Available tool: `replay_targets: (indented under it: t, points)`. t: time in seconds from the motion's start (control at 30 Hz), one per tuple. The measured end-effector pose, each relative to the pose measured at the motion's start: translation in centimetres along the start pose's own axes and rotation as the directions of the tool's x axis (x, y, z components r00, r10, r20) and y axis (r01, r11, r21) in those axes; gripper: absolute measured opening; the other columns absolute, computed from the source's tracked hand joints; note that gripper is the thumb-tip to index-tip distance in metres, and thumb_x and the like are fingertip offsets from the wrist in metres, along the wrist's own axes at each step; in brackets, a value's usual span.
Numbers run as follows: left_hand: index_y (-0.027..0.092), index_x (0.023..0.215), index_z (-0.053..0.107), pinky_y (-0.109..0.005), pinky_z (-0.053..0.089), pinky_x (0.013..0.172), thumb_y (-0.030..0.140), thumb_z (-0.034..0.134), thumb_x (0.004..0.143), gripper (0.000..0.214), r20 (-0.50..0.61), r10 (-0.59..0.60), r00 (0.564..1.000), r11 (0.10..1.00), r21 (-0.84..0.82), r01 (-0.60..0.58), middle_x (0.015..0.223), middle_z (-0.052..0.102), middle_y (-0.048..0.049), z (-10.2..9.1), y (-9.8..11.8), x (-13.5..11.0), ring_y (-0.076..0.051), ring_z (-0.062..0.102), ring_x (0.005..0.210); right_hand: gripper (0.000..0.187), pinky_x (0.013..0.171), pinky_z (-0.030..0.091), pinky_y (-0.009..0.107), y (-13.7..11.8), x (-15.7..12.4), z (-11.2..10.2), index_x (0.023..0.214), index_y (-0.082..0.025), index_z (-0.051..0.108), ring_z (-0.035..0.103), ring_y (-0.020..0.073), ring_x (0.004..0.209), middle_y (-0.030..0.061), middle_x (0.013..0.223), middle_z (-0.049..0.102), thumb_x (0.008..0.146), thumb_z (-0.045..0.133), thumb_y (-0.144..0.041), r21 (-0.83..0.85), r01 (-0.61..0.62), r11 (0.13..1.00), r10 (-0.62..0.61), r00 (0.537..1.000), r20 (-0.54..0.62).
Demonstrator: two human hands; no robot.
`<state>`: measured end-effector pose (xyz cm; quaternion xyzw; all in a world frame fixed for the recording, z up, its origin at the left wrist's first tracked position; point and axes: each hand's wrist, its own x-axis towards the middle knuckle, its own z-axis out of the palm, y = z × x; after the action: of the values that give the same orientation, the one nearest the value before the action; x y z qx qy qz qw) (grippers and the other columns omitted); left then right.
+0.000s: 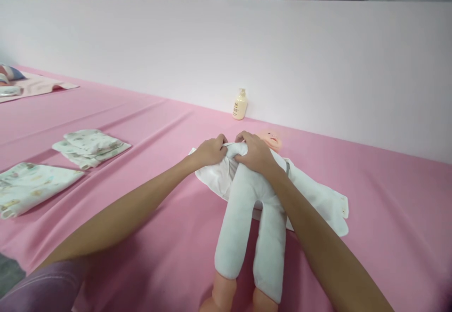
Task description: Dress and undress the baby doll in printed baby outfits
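Note:
A baby doll (236, 227) with a white cloth body lies on its back, its feet towards me and its head partly hidden behind my right hand. Spread under and around it is a white baby garment (319, 196), one side laid out to the right. My left hand (212, 151) grips the edge of that garment near the doll's shoulder on the left. Close beside it, my right hand (256, 151) is closed around the doll's white cloth arm at its upper part. The fingertips of both hands are partly hidden.
A pink sheet (148, 255) covers the surface. At left lie a folded print cloth (90, 146) and another print cloth (35, 185). A cream pump bottle (240, 105) stands against the white wall (335, 67). A pale pink mat (42, 86) lies far left.

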<state>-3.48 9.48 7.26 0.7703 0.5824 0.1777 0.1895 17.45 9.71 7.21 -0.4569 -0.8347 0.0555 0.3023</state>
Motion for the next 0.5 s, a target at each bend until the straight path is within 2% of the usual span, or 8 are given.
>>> replay_targets:
  t: [0.1,0.2,0.37,0.5]
  points:
    - [0.024,0.124,0.055,-0.037,0.05,0.076,0.026,0.044,0.102,0.024,-0.031,0.012,0.999,1.0,0.002,-0.012,0.114,0.079,-0.0085,0.29,-0.17,0.1,-0.028,0.074,0.097,0.041,0.087,0.048,0.039,0.03,0.14,-0.06,0.114,-0.026,0.067,0.067,0.029,0.102,0.0035,0.111,0.078,0.074,0.069,-0.02,-0.011,-0.015,1.0,0.015,0.998,0.067]
    - [0.024,0.128,0.054,-0.037,0.05,0.076,0.023,0.046,0.101,0.028,-0.052,0.03,0.998,0.999,-0.008,-0.031,0.118,0.079,-0.0079,0.55,-0.36,0.18,-0.027,0.074,0.094,0.042,0.096,0.047,0.041,-0.05,0.22,-0.05,0.12,-0.028,0.074,0.068,0.0292,0.111,0.0037,0.118,0.077,0.079,0.069,-0.019,-0.052,0.011,0.999,-0.004,0.991,0.131]
    - [0.024,0.13,0.052,-0.039,0.051,0.079,0.021,0.045,0.101,0.03,-0.097,0.055,0.994,0.998,0.003,-0.055,0.121,0.08,-0.0073,0.78,-0.52,0.1,-0.028,0.074,0.098,0.043,0.096,0.046,0.042,-0.3,0.31,0.12,0.126,-0.025,0.078,0.065,0.0299,0.11,0.0112,0.126,0.068,0.083,0.072,-0.022,-0.175,-0.004,0.985,0.027,0.991,0.129]
    - [0.023,0.132,0.053,-0.039,0.052,0.082,0.018,0.046,0.1,0.033,-0.122,0.073,0.99,0.997,0.022,-0.071,0.117,0.079,-0.0086,0.66,-0.21,0.0,-0.029,0.074,0.103,0.04,0.098,0.044,0.044,-0.4,0.54,0.46,0.121,-0.022,0.079,0.063,0.0304,0.108,0.0119,0.119,0.068,0.081,0.077,-0.025,-0.217,-0.015,0.976,0.049,0.987,0.15]
